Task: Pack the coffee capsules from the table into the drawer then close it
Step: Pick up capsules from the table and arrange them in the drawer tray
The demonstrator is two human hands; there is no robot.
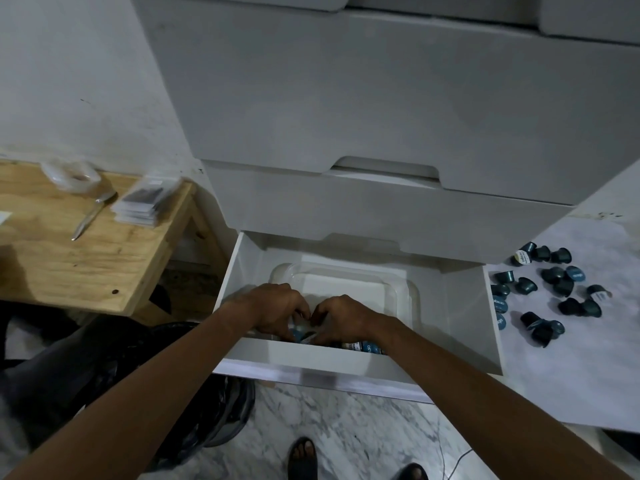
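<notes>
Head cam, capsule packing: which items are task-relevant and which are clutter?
Job: drawer, clear tray inside it, packed capsules, loose capsules on white table, left hand, right hand.
Clutter: spoon, stack of packets, clear container, wooden table, black bag.

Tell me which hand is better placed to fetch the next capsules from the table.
The right hand, probably. The loose capsules lie on the white table right of the open drawer, on that hand's side. The left hand would have to cross the right arm. Both grip packed capsules now.
</notes>
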